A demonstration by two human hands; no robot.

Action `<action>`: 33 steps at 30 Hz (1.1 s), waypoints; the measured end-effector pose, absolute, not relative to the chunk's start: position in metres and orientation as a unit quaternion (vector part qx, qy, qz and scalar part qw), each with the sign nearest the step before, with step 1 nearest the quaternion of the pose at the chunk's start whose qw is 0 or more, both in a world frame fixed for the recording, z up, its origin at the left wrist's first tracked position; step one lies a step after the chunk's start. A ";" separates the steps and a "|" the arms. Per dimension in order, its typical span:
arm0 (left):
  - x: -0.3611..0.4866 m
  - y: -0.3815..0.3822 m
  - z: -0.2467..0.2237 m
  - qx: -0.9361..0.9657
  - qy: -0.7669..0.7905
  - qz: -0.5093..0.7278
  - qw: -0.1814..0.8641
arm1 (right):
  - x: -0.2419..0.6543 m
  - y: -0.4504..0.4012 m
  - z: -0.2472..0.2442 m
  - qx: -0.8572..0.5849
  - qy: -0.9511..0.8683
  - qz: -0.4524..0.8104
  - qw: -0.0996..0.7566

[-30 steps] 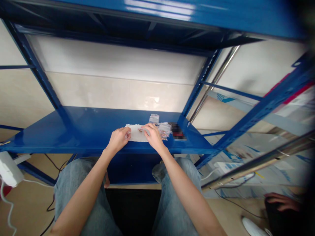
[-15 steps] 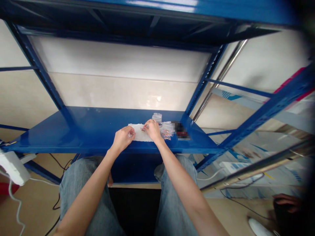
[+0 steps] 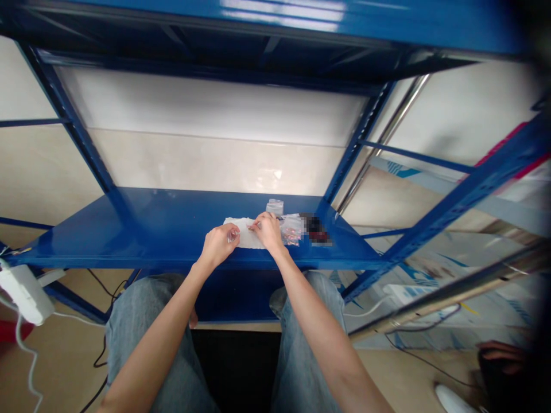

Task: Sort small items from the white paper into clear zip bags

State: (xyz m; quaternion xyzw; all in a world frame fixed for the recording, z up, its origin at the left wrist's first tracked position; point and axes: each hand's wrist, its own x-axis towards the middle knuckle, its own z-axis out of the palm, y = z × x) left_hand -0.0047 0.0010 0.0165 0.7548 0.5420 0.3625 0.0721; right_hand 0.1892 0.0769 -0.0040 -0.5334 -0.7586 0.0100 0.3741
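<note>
My left hand (image 3: 220,243) is closed on a small clear plastic bag (image 3: 233,234) at the left part of a white sheet (image 3: 247,238). Over the sheet's right part, my right hand (image 3: 267,230) is pinched, its fingertips on something too small to make out. Just right of that hand lie clear bags with copper-coloured bits (image 3: 291,230). Behind it is a small stack of clear bags (image 3: 274,207). Everything rests on a blue metal shelf (image 3: 172,223).
A dark, pixelated object (image 3: 317,229) lies right of the bags. Blue uprights (image 3: 359,140) and an upper shelf (image 3: 275,34) frame the work surface. A white power strip (image 3: 26,292) with cables is at the left edge.
My left hand has moved slightly right, and the clear bag in it shows more. At the right hand's fingertips, the small item has shifted a little and is less visible.
</note>
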 end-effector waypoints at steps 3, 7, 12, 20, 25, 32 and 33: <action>-0.002 0.000 0.017 0.738 0.580 0.338 0.065 | 0.184 0.064 0.005 -0.454 -0.735 0.088 0.495; 0.003 -0.001 0.016 0.729 0.602 0.319 0.071 | 0.172 0.038 0.014 -0.323 -0.722 0.212 0.575; 0.008 -0.002 0.013 0.735 0.605 0.302 0.063 | 0.156 0.020 0.011 -0.309 -0.741 0.234 0.548; 0.006 -0.001 0.012 0.734 0.598 0.316 0.058 | 0.162 0.036 0.006 -0.373 -0.744 0.152 0.533; 0.003 0.000 0.012 0.720 0.603 0.338 0.061 | 0.193 0.071 -0.003 -0.488 -0.736 0.060 0.465; 0.001 0.000 0.016 0.714 0.607 0.341 0.074 | 0.202 0.088 -0.019 -0.525 -0.761 0.029 0.381; 0.001 0.000 0.016 0.715 0.607 0.340 0.074 | 0.200 0.088 -0.019 -0.522 -0.765 0.026 0.377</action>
